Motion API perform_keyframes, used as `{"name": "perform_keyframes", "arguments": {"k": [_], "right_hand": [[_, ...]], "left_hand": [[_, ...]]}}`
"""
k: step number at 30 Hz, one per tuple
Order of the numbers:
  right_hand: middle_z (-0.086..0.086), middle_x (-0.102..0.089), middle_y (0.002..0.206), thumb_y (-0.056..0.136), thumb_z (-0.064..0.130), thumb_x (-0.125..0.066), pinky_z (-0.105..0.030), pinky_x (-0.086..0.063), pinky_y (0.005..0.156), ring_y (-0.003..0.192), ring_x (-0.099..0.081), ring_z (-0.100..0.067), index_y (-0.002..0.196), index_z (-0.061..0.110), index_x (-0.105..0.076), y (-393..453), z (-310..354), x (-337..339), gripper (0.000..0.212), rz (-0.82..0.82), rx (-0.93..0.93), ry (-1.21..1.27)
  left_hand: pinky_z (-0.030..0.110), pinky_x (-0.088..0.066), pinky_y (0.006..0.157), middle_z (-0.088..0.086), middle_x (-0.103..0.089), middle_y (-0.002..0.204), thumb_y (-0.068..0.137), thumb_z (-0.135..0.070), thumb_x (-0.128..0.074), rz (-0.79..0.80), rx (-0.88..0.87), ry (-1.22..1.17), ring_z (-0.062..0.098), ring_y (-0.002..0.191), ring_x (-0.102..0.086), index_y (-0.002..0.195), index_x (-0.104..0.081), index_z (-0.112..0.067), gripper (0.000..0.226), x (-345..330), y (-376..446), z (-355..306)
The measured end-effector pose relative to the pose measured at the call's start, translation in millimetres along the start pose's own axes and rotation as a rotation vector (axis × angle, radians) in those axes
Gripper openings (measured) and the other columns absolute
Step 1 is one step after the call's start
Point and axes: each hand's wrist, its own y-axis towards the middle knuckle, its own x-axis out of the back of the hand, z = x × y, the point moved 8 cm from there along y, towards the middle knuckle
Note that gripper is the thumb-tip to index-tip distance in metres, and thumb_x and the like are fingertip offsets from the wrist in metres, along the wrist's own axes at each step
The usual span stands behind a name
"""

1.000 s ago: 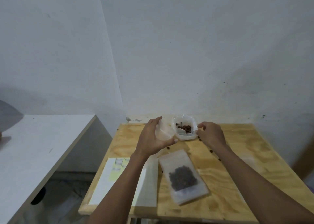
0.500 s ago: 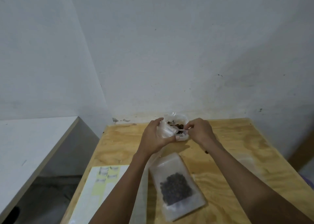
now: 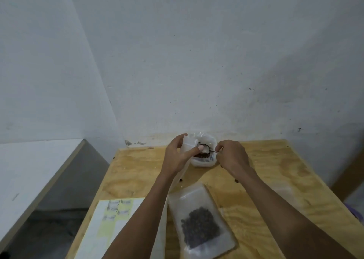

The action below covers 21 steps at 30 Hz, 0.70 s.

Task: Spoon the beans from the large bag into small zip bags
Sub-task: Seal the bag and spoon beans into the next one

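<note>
- The large bag [image 3: 204, 161] is standing open at the far edge of the plywood bench [image 3: 275, 172], against the white wall [image 3: 197, 62], with dark beans [image 3: 201, 155] showing inside it.
- The left hand [image 3: 178, 156] is holding a small zip bag [image 3: 187, 144] at the large bag's left rim, its fingers [image 3: 177, 139] curled over the bag's far side and its thumb pressing the near side.
- The right hand [image 3: 232, 156] is sitting just right of the large bag, its fingers curled and pinching the thin handle of a spoon [image 3: 206, 148].
- The spoon's bowl is lying over the large bag's mouth, right beside the left thumb tip.
- A filled zip bag [image 3: 201, 225] with dark beans inside is lying flat on the bench, nearer the person than the large bag, between the two forearms.
- A few loose beans [image 3: 235, 180] are lying scattered on the bench near the large bag.
- A sheet of labels [image 3: 116, 213] is lying on the bench, left of the filled zip bag.
- A white surface [image 3: 29, 166] is standing well left of the large bag, apart from the bench.
</note>
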Motion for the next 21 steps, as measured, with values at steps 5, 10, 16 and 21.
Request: {"name": "perform_keyframes", "arguments": {"k": [5,10,16,21], "right_hand": [[0.0,-0.076,0.111,0.087,0.01,-0.067,-0.029,-0.056,0.072,0.093,-0.073,-0.023,0.116,0.024,-0.078,0.8,2.7,2.6,0.034,-0.059,-0.015,-0.027],[0.003,-0.075,0.114,0.089,0.016,-0.07,-0.027,-0.049,0.071,0.102,-0.069,-0.022,0.115,0.028,-0.077,0.4,2.6,-2.3,0.029,-0.041,-0.05,-0.016],[0.007,-0.076,0.098,0.09,0.017,-0.067,-0.029,-0.056,0.07,0.086,-0.07,-0.018,0.094,0.032,-0.079,3.7,0.5,-13.1,0.019,0.01,-0.098,0.096],[0.001,-0.072,0.066,0.085,0.028,-0.071,-0.025,-0.04,0.052,0.056,-0.062,-0.017,0.079,0.017,-0.083,7.4,-3.0,-23.5,0.017,0.103,-0.151,0.235]], "left_hand": [[0.026,-0.054,0.087,-0.016,-0.073,0.113,0.063,-0.067,-0.082,0.003,0.012,-0.026,0.004,0.108,-0.066,0.114,-0.066,-0.042,0.059,-4.7,10.4,3.6],[0.039,-0.058,0.093,-0.012,-0.075,0.112,0.067,-0.062,-0.083,0.026,0.01,-0.04,0.01,0.107,-0.069,0.116,-0.071,-0.033,0.058,-9.8,15.2,8.5],[0.041,-0.057,0.095,-0.009,-0.075,0.111,0.066,-0.064,-0.083,0.005,0.019,-0.078,0.011,0.108,-0.069,0.116,-0.069,-0.036,0.058,-8.7,19.9,8.9],[0.056,-0.055,0.099,0.002,-0.076,0.113,0.067,-0.065,-0.086,-0.002,0.033,-0.13,0.025,0.111,-0.07,0.122,-0.068,-0.026,0.07,-4.9,26.8,9.7]]}}
